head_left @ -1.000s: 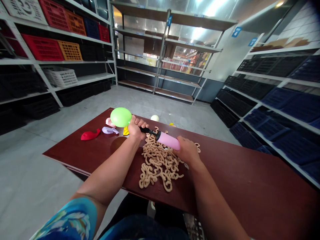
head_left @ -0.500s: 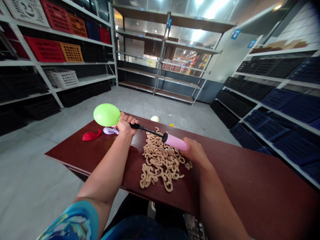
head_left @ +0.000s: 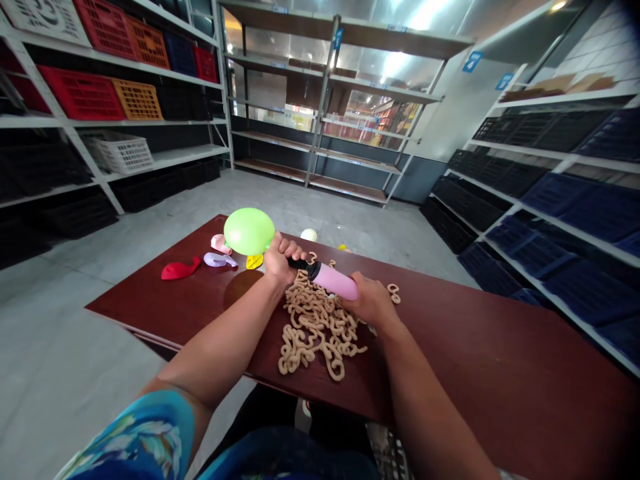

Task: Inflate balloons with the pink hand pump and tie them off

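Note:
My left hand (head_left: 281, 259) is closed around the black nozzle end of a pink hand pump (head_left: 334, 281), where the neck of a partly blown green balloon (head_left: 249, 231) sits. My right hand (head_left: 369, 302) grips the pink barrel from the other end. The pump is pushed nearly fully together, with little of its rod showing. Both hands hover over a heap of tan curly cord (head_left: 320, 325) on the dark red table (head_left: 465, 353).
Flat balloons lie on the table's far left: red (head_left: 179, 269), lilac (head_left: 218, 260), pink (head_left: 219, 243), yellow (head_left: 254, 261). A pale balloon (head_left: 309, 235) rests at the far edge. Shelving with crates lines both sides and the back, around a grey floor.
The pump was drawn apart half a second ago, with my left hand and balloon swung left; now it is pushed together again and the balloon is back to the right.

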A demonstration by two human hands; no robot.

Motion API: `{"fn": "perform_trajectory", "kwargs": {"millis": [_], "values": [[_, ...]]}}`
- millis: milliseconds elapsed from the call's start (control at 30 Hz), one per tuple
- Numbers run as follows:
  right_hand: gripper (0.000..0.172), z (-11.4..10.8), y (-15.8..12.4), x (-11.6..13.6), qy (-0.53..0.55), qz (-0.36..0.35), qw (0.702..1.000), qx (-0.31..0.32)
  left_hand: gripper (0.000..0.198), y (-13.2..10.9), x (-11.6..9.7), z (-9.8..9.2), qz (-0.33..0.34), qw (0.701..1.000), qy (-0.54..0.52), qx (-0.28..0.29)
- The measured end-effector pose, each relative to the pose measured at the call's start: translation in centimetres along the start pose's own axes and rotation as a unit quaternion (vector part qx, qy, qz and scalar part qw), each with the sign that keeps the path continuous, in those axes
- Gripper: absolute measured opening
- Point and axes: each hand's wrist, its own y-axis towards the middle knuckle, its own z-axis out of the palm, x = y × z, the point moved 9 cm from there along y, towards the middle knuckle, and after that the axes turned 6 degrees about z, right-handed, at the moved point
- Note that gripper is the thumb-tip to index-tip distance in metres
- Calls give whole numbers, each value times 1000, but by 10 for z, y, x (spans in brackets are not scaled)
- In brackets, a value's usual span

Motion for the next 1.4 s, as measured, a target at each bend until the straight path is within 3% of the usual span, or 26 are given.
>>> {"fn": "perform_trajectory", "kwargs": {"millis": [133, 267, 367, 500, 733, 867, 1067, 1233, 1400], "values": [[34, 3, 1, -6, 34, 2, 999, 27, 47, 7, -21, -2, 28, 999, 13, -21], [27, 2, 1, -26, 22, 21, 998, 50, 45, 19, -56, -13, 73, 996, 15, -41], [24, -1, 0, -42, 8, 38, 998, 55, 45, 25, -70, -21, 91, 994, 17, -50], [27, -2, -1, -48, -16, 59, 997, 54, 46, 24, -63, -23, 79, 995, 11, -50], [32, -6, -3, -6, -47, 1, 999, -3, 49, 8, -20, -10, 32, 999, 0, -17], [43, -4, -1, 8, -22, -1, 1000, -1, 48, 4, -6, -8, 9, 1000, 5, -20], [27, -5, 2, -10, -12, 26, 999, 30, 45, 16, -39, -17, 50, 998, 12, -45], [28, -3, 0, -43, -1, 39, 999, 35, 43, 27, -69, -30, 92, 994, 12, -64], [30, -1, -1, -45, -33, 39, 998, 24, 45, 27, -63, -27, 87, 995, 0, -41]]}}
